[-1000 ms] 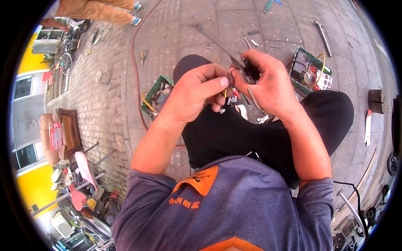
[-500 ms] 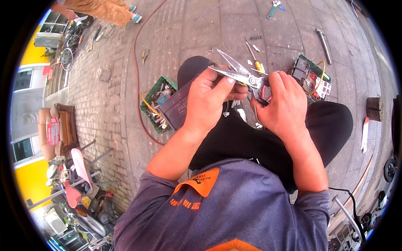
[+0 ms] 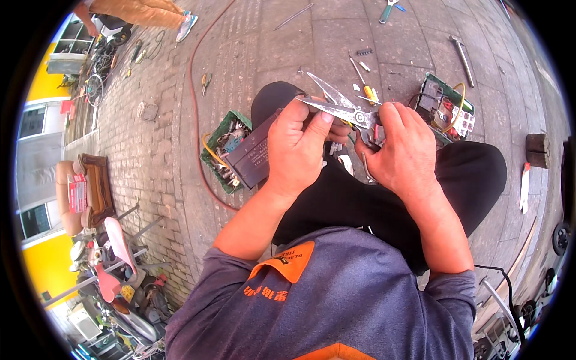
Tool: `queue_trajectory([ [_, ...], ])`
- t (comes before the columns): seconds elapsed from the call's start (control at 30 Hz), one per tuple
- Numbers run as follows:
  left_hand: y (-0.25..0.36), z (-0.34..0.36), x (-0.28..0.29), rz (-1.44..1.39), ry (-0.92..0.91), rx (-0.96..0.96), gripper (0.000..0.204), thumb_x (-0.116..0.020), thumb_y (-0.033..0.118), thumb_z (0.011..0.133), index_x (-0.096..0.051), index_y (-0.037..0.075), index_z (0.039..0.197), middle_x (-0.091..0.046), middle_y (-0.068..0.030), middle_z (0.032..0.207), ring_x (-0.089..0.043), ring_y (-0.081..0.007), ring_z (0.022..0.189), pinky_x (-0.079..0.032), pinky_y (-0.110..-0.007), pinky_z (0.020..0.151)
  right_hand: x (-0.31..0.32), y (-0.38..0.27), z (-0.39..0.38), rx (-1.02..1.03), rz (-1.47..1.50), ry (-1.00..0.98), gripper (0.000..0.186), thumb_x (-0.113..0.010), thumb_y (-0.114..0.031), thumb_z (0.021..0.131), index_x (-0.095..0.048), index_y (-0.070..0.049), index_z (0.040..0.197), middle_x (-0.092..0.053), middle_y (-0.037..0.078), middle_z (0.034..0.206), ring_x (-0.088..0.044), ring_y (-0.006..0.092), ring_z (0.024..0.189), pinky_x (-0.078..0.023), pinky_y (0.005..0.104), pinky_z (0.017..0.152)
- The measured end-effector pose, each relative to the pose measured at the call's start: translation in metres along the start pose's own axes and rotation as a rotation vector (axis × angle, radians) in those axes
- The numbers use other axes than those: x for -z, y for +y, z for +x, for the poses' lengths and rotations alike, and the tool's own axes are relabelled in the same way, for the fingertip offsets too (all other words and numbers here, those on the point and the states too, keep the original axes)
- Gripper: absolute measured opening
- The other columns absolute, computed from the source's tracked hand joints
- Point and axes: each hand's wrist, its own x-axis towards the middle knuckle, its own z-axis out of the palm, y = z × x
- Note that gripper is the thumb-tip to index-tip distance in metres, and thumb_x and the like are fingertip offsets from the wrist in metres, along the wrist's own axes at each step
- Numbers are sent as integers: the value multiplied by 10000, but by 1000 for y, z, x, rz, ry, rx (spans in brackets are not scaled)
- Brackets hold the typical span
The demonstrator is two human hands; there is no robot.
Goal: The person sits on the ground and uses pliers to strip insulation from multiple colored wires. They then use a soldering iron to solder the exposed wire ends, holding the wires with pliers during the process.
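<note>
My left hand [image 3: 297, 147] grips a dark rectangular battery-like block [image 3: 255, 157] held over my knee. My right hand [image 3: 403, 153] is closed around the handles of metal scissors [image 3: 336, 105], whose blades stand apart and point up and to the left, just past my left thumb. Under the block, on the paving, lies a green circuit board [image 3: 221, 150] with yellow wires. What the blades touch is hidden by my fingers.
A second green board [image 3: 445, 108] with wires lies to the right of my knee. Screwdrivers [image 3: 363, 81], a wrench [image 3: 463, 53] and pliers [image 3: 389, 9] are scattered on the paving ahead. A red cable [image 3: 193, 90] runs along the left. Another person's legs [image 3: 150, 11] are at the top left; scooters stand lower left.
Both hands have shifted slightly right and lower in view; the scissors' blades have spread wider, and the dark block is more exposed under my left hand.
</note>
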Motion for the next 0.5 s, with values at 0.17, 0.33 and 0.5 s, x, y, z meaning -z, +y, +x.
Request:
queue_trajectory([
  [0.17,-3,1,1,-15,-27,-20,138,-588,143,1102,-630,13,1120,-723,-86,924,-706,-154,774,-607,-306,693,-3,3,-2,-21,-17,-8,515,-925,-348,696,-595,-50,956,-669,135,884,-696,352,843,-559,451,735],
  [0.33,-5,1,3,-1,-18,-7,142,-590,160,1103,-628,23,1100,-710,-70,893,-693,-141,756,-601,-298,677,-5,6,-3,-78,-26,-80,499,-934,-319,677,-596,-63,939,-672,126,866,-700,346,812,-555,449,703],
  [0.5,-5,4,4,-49,-6,28,146,-586,171,1106,-618,29,1107,-705,-64,918,-695,-133,774,-619,-304,696,-7,7,-4,-78,-14,-80,485,-936,-305,667,-591,-71,916,-662,121,857,-694,336,815,-551,446,711],
])
